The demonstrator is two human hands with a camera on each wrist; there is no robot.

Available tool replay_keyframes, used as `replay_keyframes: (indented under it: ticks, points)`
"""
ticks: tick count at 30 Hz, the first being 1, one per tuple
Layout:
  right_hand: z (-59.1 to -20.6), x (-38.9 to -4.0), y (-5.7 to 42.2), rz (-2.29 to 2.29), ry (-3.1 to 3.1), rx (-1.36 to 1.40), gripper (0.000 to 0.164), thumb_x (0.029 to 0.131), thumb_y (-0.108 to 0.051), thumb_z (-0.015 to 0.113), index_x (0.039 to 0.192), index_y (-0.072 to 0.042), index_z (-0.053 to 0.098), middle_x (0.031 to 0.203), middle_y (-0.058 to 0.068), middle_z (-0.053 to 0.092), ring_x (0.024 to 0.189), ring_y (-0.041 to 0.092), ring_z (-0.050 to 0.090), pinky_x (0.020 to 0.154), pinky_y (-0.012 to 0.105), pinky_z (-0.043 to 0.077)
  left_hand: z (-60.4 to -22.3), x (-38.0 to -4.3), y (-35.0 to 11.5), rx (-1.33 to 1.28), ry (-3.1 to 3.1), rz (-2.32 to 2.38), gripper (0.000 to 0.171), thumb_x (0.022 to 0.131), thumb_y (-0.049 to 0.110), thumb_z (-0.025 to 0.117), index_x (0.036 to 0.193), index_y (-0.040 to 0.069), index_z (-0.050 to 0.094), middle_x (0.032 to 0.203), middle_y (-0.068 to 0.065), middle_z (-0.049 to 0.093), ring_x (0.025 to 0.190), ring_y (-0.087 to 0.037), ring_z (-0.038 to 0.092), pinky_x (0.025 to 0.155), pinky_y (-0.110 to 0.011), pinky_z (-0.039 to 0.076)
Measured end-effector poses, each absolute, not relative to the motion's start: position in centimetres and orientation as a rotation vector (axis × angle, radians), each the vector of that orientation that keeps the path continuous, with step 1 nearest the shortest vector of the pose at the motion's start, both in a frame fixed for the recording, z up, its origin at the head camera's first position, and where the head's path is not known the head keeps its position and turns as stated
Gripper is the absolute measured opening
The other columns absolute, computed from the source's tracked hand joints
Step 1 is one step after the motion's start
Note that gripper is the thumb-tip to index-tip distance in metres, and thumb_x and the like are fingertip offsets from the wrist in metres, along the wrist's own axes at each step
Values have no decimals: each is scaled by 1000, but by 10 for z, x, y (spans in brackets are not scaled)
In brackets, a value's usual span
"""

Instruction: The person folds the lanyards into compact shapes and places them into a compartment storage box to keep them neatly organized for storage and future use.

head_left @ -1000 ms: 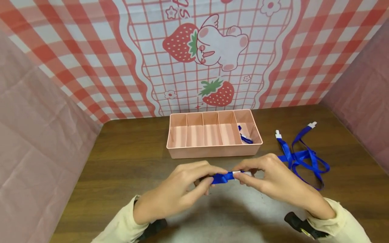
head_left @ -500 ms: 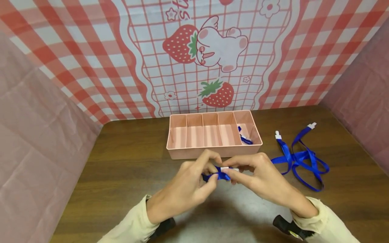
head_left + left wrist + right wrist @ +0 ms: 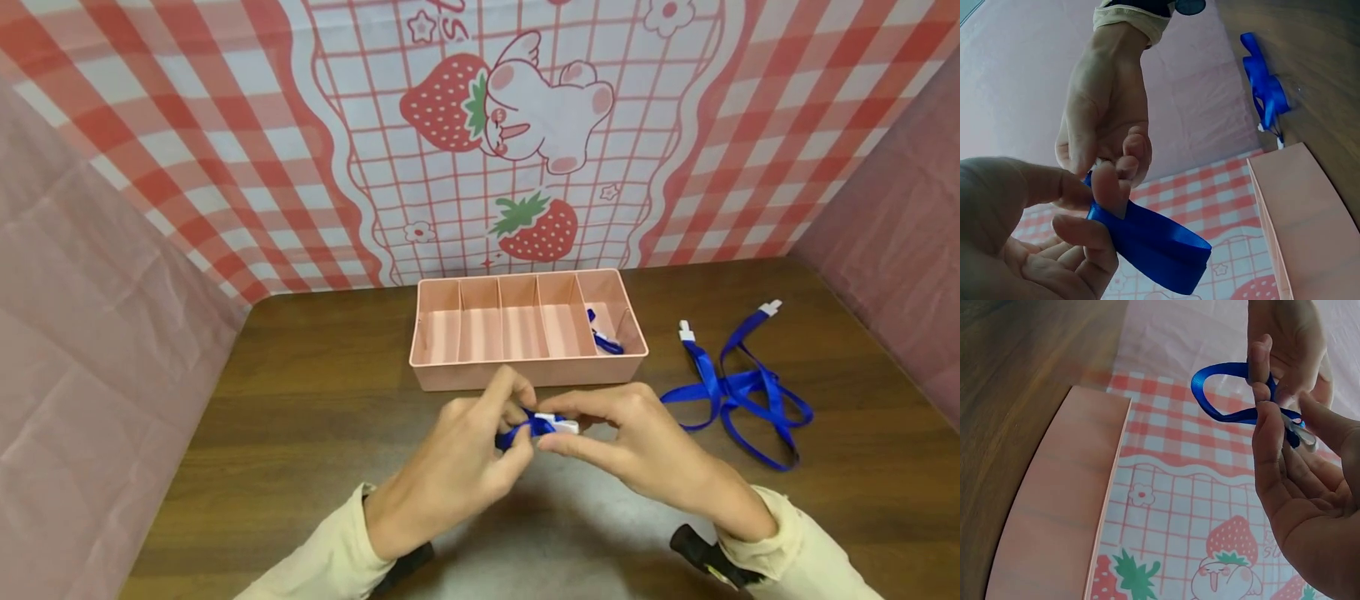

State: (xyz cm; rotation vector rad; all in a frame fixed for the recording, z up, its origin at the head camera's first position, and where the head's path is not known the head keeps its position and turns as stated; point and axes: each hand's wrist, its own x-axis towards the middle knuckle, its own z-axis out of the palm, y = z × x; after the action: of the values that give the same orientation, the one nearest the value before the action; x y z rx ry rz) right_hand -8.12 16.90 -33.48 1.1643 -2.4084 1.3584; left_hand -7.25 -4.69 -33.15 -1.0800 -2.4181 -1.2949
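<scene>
A blue lanyard (image 3: 517, 435) with a white plastic clip (image 3: 564, 427) is bunched between both hands, above the table in front of the organizer box. My left hand (image 3: 442, 462) pinches the folded strap between thumb and fingers; a blue loop (image 3: 1160, 250) sticks out past them in the left wrist view. At the clip end, my right hand (image 3: 652, 437) has its fingers curled around the lanyard, index finger behind the clip and thumb just below it. The right wrist view shows the loop (image 3: 1225, 369) on the far side of the fingers, which partly hide the strap.
Behind the hands stands a pink organizer box (image 3: 525, 375) with several compartments. Its rightmost one holds a folded blue lanyard (image 3: 609, 344). Another blue lanyard (image 3: 702, 367) lies loosely tangled on the wooden table (image 3: 315, 400) at right. A strawberry-print cloth (image 3: 360, 250) hangs behind.
Both hands have drawn closer together and the strap is more tightly bunched. The right hand has shifted left, and its thumb has slid off the clip, which shows more fully.
</scene>
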Motion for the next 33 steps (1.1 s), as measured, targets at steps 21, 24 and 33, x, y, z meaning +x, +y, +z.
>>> replay_keyframes:
  ticks: [21, 24, 33]
  points:
    - [-312, -73, 197, 1565, -2442, 1127, 29, 91, 8, 65, 116, -8, 70, 88, -4, 72, 73, 14, 71, 66, 27, 58, -326, -77, -68, -1336, -2195, -725, 16, 83, 4, 75, 97, 8, 68, 101, 0, 62, 94, -13, 56, 83, -24, 48]
    - [-311, -72, 198, 1550, -2435, 1133, 30, 91, 8, 66, 115, -8, 70, 88, -4, 72, 73, 14, 71, 64, 26, 57, -325, -78, -69, -1344, -2175, -719, 12, 83, 7, 74, 94, 8, 68, 113, -5, 60, 107, -19, 54, 95, -28, 46]
    - [-307, -70, 200, 1562, -2429, 1139, 32, 91, 10, 64, 116, -9, 70, 87, -4, 71, 74, 14, 70, 65, 26, 57, -327, -78, -71, -1238, -2188, -601, 16, 80, 3, 69, 91, 9, 60, 115, -7, 63, 105, -19, 58, 81, -30, 48]
